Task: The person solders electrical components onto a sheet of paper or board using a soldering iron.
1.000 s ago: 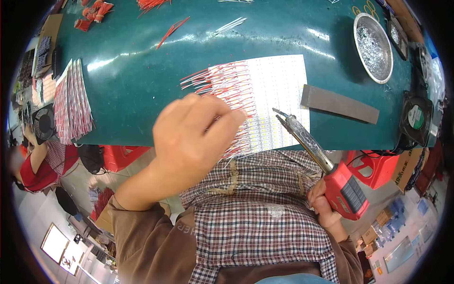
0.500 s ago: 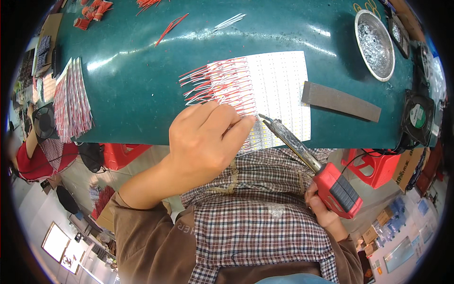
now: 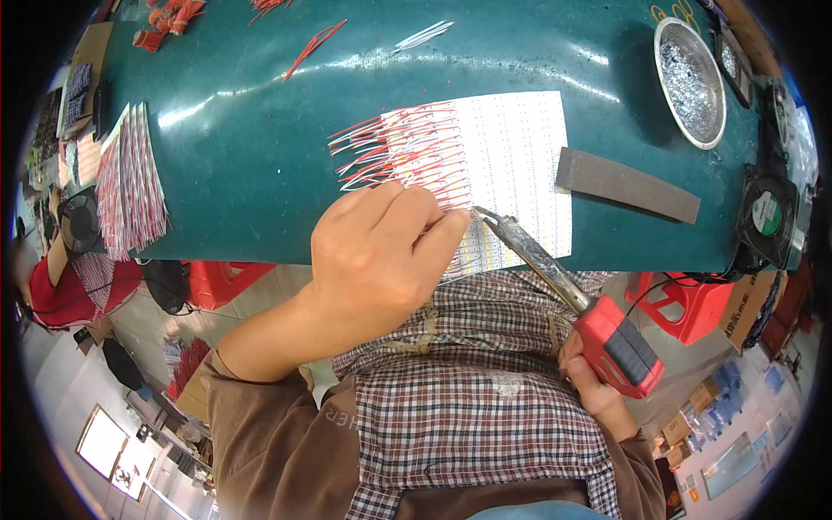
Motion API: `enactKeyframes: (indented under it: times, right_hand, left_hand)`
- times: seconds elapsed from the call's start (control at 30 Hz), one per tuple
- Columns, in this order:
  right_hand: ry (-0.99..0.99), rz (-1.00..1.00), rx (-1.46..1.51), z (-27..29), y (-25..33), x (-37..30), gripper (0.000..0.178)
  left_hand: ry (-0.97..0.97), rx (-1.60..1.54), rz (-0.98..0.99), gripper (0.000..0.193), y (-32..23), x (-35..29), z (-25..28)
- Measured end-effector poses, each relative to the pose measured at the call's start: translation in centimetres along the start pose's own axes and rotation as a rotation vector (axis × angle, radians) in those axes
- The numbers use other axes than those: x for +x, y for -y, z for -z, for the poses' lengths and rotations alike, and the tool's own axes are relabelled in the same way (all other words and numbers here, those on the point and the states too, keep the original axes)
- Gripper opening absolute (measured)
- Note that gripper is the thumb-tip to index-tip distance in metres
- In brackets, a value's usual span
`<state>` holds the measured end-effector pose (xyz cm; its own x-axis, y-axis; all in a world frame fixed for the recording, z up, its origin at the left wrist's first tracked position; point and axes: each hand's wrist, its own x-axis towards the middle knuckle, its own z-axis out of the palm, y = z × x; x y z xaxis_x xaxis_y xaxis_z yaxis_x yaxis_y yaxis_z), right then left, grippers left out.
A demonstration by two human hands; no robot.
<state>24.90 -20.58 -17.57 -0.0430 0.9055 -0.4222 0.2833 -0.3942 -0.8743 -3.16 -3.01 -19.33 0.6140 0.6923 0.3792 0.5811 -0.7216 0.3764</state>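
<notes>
A white LED circuit board sheet (image 3: 516,156) lies at the table's front edge, with red and white wires (image 3: 425,152) fanning out leftward from its left half. Over the lower part of those wires, my left hand (image 3: 373,247) is closed in a pinch, thumb and forefinger at the row of joints. Whatever sits between these fingertips is hidden. My right hand (image 3: 594,386) grips the red and black handle of a soldering iron (image 3: 620,347). The iron slants up and left, its forked tip at the board right beside my left fingertips.
A grey-brown flat bar (image 3: 628,185) touches or nearly touches the board's right edge. Beyond it stand a metal bowl (image 3: 691,82) with silvery bits and a black fan (image 3: 767,212). A wired stack (image 3: 132,186) lies left; loose red wires (image 3: 315,50) and white wires (image 3: 423,37) lie at the back.
The iron's tip and my left hand stay almost in place at the board. The view has shifted very slightly; nothing has been let go.
</notes>
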Motion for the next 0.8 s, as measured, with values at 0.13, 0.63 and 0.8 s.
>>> enactKeyframes:
  times: [0.13, 0.63, 0.8]
  right_hand:
    - [-0.002, -0.061, 0.135, 0.2, 0.8, 0.1, 0.010]
    - [-0.033, -0.022, -0.019, 0.7, 0.3, -1.0, 0.017]
    - [0.044, 0.028, -0.101, 1.1, -0.5, -1.1, 0.015]
  left_hand:
    - [0.005, 0.000, 0.003, 0.028, -0.2, 0.0, 0.0]
    - [0.018, -0.005, 0.014, 0.036, -1.1, 0.0, 0.4]
    - [0.016, -0.010, 0.012, 0.036, -1.1, 0.0, 0.3]
